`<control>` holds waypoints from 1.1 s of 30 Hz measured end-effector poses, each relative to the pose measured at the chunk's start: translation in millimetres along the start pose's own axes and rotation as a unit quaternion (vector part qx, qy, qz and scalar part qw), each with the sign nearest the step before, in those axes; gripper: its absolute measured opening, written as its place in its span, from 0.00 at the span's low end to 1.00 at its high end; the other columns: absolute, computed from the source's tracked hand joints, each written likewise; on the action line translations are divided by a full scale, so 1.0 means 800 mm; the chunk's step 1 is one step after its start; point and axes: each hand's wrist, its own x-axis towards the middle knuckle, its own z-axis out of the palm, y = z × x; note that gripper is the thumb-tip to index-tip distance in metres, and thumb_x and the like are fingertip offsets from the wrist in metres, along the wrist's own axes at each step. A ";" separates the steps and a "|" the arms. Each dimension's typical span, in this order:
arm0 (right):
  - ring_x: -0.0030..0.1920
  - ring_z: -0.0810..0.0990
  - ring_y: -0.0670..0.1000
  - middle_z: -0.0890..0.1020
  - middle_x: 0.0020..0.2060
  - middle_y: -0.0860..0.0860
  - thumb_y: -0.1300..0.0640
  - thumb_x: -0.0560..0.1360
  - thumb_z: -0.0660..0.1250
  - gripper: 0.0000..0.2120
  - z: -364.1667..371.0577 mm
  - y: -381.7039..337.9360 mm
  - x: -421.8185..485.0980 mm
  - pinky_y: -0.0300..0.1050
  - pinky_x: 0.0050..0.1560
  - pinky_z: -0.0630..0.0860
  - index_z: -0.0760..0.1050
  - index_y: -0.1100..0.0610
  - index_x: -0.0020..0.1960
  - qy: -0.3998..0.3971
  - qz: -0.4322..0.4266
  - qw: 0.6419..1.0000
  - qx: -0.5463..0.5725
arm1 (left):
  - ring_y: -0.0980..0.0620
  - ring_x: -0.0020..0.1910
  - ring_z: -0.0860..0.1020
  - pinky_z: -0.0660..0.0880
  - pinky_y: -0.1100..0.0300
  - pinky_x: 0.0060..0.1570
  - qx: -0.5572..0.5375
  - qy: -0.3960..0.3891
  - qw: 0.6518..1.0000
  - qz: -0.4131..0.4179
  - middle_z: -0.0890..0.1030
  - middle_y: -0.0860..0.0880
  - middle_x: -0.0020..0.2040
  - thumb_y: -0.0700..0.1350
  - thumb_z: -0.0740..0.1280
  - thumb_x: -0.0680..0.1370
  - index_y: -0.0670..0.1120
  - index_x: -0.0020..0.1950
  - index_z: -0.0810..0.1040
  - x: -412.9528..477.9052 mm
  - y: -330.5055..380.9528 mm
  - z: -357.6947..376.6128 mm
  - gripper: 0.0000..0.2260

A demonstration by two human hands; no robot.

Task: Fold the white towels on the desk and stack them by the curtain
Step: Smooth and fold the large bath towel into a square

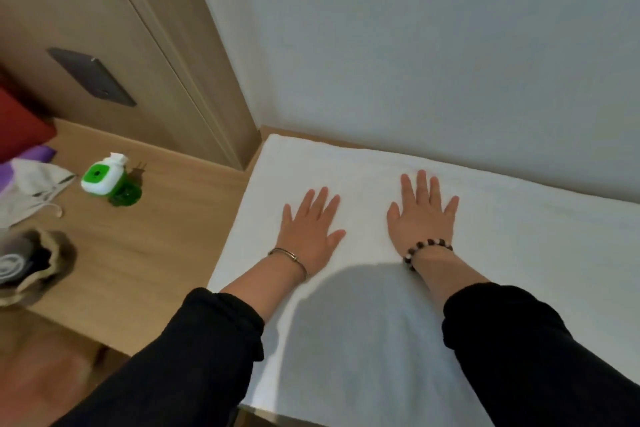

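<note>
A white towel (363, 340) lies spread flat over the wooden desk (138, 253), reaching back to the wall and running out of view on the right. My left hand (308, 229) rests palm down on the towel, fingers apart, a thin bangle on its wrist. My right hand (424, 215) lies flat on the towel beside it, fingers spread, with a bead bracelet on the wrist. Neither hand holds anything. No curtain is in view.
Left of the towel the desk carries a green and white plug-in device (107, 180), a crumpled white cloth bag (31, 187), a dark pouch (31, 263) and a red cushion (20, 128). A wooden panel with a dark plate (91, 76) stands behind.
</note>
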 end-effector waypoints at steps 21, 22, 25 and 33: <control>0.76 0.36 0.55 0.36 0.76 0.52 0.48 0.81 0.41 0.27 0.014 -0.061 -0.115 0.62 0.74 0.41 0.33 0.49 0.77 -0.082 -0.079 0.991 -0.063 | 0.43 0.67 0.67 0.67 0.48 0.63 -0.115 0.051 0.959 -0.255 0.64 0.45 0.72 0.55 0.59 0.79 0.50 0.76 0.55 -0.145 -0.104 0.007 0.28; 0.76 0.37 0.56 0.36 0.76 0.53 0.50 0.82 0.42 0.27 0.008 -0.067 -0.120 0.61 0.74 0.42 0.34 0.51 0.77 -0.082 -0.081 0.990 -0.081 | 0.43 0.60 0.72 0.72 0.49 0.57 -0.181 0.057 0.942 -0.277 0.71 0.45 0.67 0.52 0.61 0.78 0.49 0.74 0.60 -0.157 -0.111 0.003 0.25; 0.77 0.45 0.57 0.44 0.77 0.56 0.57 0.80 0.50 0.29 0.001 -0.088 -0.148 0.56 0.75 0.48 0.42 0.55 0.78 -0.057 -0.172 0.982 -0.062 | 0.52 0.40 0.75 0.71 0.58 0.38 -0.275 0.064 0.909 -0.307 0.79 0.48 0.49 0.47 0.63 0.76 0.50 0.54 0.72 -0.181 -0.123 -0.007 0.08; 0.66 0.66 0.52 0.69 0.65 0.52 0.54 0.79 0.60 0.18 -0.004 -0.120 -0.208 0.41 0.66 0.61 0.70 0.54 0.68 -0.152 -0.293 0.923 0.197 | 0.49 0.48 0.78 0.73 0.60 0.41 -0.332 -0.123 0.891 -0.282 0.79 0.51 0.50 0.50 0.66 0.75 0.45 0.58 0.75 -0.209 -0.120 -0.041 0.14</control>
